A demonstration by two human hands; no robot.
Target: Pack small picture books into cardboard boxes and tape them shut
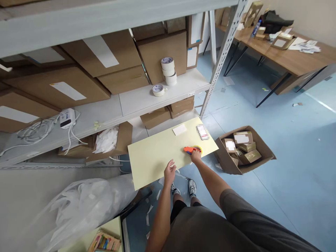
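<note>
My right hand [195,156] is wrapped round an orange tape dispenser [188,149] with a yellow-edged roll, near the right end of a pale yellow board [149,157]. My left hand [170,170] is at the board's near edge, holding nothing, its fingers bent and apart. A white card [180,130] lies flat towards the board's far edge. To its right is a small stack with a blurred label [202,132], beyond the dispenser.
Tape rolls [168,71] and a white power strip [67,118] sit on the metal shelf [183,84] among cardboard boxes. Right of the board, an open carton [246,168] holds several small boxes. White plastic wrap [86,203] bulges at lower left; a wooden table [296,59] stands behind.
</note>
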